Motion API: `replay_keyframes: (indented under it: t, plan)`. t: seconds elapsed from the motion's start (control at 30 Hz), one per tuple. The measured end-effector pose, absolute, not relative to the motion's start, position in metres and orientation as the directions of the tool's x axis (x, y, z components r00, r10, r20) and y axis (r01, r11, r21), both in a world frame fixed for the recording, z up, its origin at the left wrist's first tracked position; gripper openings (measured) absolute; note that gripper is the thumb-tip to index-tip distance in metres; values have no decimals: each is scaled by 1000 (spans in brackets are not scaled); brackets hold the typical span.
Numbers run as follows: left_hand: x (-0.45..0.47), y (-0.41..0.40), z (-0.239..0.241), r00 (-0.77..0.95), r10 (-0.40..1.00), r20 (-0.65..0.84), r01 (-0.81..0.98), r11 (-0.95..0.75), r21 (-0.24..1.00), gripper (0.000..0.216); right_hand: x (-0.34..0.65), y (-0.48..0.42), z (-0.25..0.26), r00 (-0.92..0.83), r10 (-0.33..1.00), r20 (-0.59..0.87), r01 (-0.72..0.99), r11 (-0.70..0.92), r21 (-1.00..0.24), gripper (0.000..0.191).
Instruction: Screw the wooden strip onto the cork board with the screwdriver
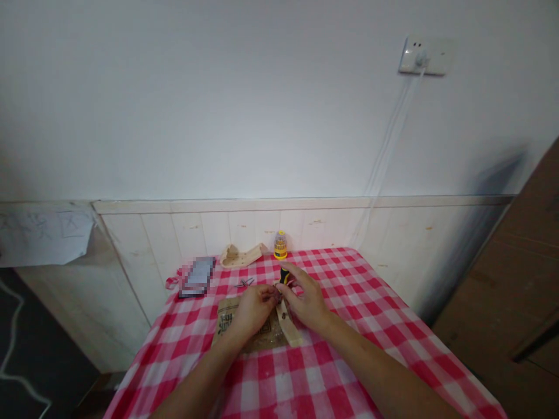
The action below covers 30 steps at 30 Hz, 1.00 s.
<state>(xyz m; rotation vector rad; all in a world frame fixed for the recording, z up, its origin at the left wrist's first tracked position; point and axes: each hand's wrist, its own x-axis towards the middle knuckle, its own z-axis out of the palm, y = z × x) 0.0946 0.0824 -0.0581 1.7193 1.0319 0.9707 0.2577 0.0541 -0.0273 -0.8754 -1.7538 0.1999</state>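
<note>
My left hand (253,308) and my right hand (305,299) meet over the middle of a table with a red and white checked cloth (371,314). Their fingertips pinch together around something small that I cannot make out. Under them a pale wooden strip (290,331) lies on a brown paper packet (227,323). A black and yellow screwdriver handle (284,274) pokes out just behind my right hand. A few small metal screws (245,283) lie on the cloth just beyond my left hand.
At the table's far edge stand a yellow bit holder (280,245), a curved wooden piece (242,256) and a grey flat object (197,277). A white wall socket (425,56) with a cable hangs above. A brown door (515,279) is at the right.
</note>
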Motion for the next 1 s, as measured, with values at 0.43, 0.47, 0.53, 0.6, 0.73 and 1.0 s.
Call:
replay_keyframes:
  t: [0.43, 0.47, 0.53, 0.6, 0.73, 1.0]
  plan:
    - [97, 78, -53, 327, 931, 164, 174, -230, 957, 20, 257, 48, -27, -102, 698, 708, 387, 684, -619, 58]
    - [97, 78, -53, 326, 931, 162, 173, -227, 958, 20, 257, 49, -27, -102, 696, 711, 388, 686, -616, 59]
    - [97, 78, -53, 323, 933, 157, 176, -222, 959, 19, 257, 50, -28, -102, 681, 725, 402, 695, -596, 60]
    - [97, 77, -52, 317, 936, 155, 181, -220, 959, 18, 258, 50, -28, -106, 665, 740, 424, 703, -571, 59]
    - [97, 76, -50, 317, 936, 152, 186, -219, 958, 17, 259, 51, -28, -105, 644, 758, 451, 710, -541, 56]
    - [96, 78, -54, 336, 926, 176, 203, -253, 946, 20, 259, 53, -29, -93, 639, 764, 450, 711, -540, 53]
